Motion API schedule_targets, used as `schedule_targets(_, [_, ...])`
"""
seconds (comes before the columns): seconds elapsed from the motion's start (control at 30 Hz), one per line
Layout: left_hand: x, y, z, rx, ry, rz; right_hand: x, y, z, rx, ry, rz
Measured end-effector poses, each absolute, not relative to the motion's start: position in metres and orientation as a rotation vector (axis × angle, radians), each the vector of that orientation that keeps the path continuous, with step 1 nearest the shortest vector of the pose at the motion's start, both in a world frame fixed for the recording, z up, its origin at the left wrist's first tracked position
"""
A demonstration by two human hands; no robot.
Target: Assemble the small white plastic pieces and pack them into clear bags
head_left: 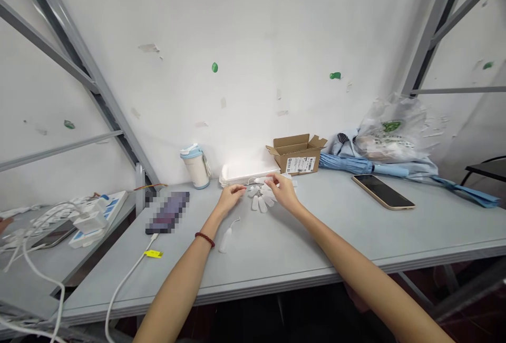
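Near the back of the grey table [308, 243], several small whitish squeeze tubes [260, 203] lie fanned out in a cluster. My right hand [283, 191] is over the right side of this cluster. Its thumb and fingertips pinch a whitish squeeze tube [260, 180] whose thin tip points left. At the cluster's left edge is my left hand [230, 197], fingers drawn together; anything between them is too small to make out. A single squeeze tube [225, 241] with a thin bent tip lies apart, closer to me, right of my left forearm.
Behind the hands are a white tray [227, 177] and an open cardboard box [301, 156]. A cup [196, 168] and a pixelated phone [168, 214] on a cable [125, 282] stand left. Another phone [383, 191], a blue umbrella [346, 163] and a plastic bag [395, 132] lie right.
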State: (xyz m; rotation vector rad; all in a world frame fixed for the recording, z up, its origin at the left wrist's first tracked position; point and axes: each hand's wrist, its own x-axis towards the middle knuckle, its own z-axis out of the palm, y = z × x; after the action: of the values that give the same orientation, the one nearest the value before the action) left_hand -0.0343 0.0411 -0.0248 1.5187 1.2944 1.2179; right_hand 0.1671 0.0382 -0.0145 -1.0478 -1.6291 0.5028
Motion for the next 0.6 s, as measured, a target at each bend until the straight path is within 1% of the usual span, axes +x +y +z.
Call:
schedule_targets(0.13, [-0.025,0.027,-0.012,1.404,1.134,1.124,0.164,0.034,-0.014,-1.019,-1.681,0.537])
schedule_targets(0.23, [-0.017,0.018,-0.006,1.369,1.115,1.114,0.161,0.030,-0.013,-1.001,-1.738,0.585])
schedule_targets(0.47, [-0.013,0.013,-0.006,1.349,1.077,1.081,0.157,0.018,-0.007,-0.941,-1.787,0.630])
schedule_targets(0.6, [-0.013,0.013,-0.006,1.423,1.098,1.132,0.156,0.017,-0.006,-0.964,-1.747,0.748])
